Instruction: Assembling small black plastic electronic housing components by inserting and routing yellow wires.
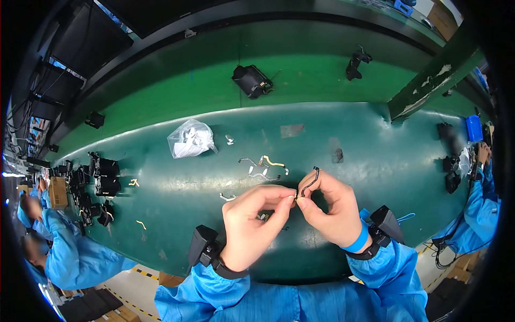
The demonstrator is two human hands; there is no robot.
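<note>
Fingers [323, 185] of right hand [337, 217] pinched black cable [315, 179], tail curled above the pinch; left hand [249, 221] pinched narrow alongside, contents unclear.

Bright blue sleeves [212, 292] meet black wrist straps [228, 269] (plus a blue right wristband [358, 240])

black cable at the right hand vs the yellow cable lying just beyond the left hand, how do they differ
Colour: the black cable is dark, while the yellow cable is pale and bright against the green table.
Pose: the black cable is held up at the fingertips of the right hand; the yellow cable lies on the table.
Both are thin and bent.
</note>
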